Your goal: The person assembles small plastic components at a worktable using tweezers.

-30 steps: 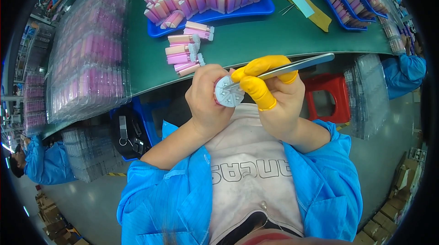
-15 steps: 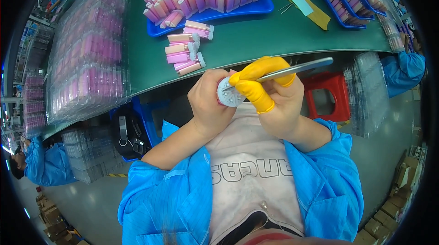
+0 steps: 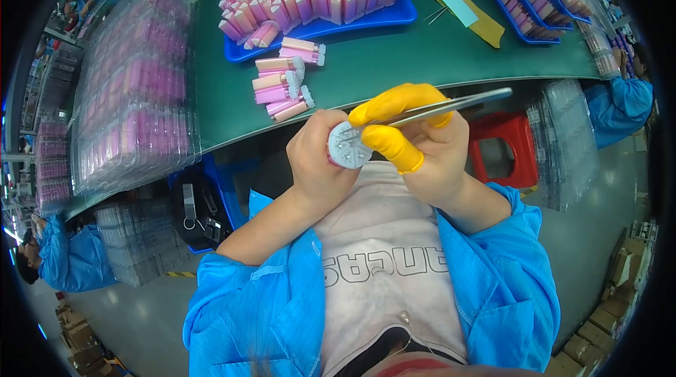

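Note:
My left hand (image 3: 315, 152) is wrapped round a pink piece whose round pale-grey end (image 3: 348, 150), dotted with small raised bits, faces up. Most of that piece is hidden in the fist. In my right hand (image 3: 440, 155), yellow finger cots (image 3: 398, 148) cover the thumb and forefinger. It grips metal tweezers (image 3: 475, 101) whose tips reach down to the pale round end; their arms look slightly apart. I cannot tell whether the tips pinch anything. On the green table just beyond lie several pink-and-peach pieces (image 3: 276, 86) with pale scalloped ends.
A blue tray (image 3: 345, 28) packed with pink pieces stands at the far middle. Tall clear plastic trays (image 3: 134, 95) rise at the left. A yellow strip (image 3: 489, 28), more blue trays (image 3: 517, 0) and a red stool (image 3: 503, 148) are to the right. Co-workers sit on both sides.
The tweezers' arms have spread a little, and my right thumb and forefinger are further apart. The round pale end has shifted slightly left and shows more of its face.

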The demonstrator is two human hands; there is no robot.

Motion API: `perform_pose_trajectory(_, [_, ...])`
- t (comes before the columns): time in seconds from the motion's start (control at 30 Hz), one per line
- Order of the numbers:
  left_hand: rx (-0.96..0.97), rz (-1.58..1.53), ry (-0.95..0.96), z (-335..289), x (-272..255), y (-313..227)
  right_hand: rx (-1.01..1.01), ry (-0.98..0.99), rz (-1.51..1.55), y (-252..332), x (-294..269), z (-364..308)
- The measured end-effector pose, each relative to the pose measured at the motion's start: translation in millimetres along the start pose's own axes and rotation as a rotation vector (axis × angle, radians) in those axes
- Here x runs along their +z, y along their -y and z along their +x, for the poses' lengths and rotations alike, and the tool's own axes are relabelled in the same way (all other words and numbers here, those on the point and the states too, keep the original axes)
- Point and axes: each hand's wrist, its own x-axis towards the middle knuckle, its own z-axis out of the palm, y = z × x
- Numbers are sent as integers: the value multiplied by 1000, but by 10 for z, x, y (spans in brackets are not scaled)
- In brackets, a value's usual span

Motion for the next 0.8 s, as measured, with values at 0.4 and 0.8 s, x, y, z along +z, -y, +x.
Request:
perform_pose_trajectory(0.4, [6,-9,3,-6,22,10,27,-39,-182,6,-7,-6])
perform_pose_trajectory(0.8, [26,-14,20,34,13,0,-52,-62,-214,-10,-6,-1])
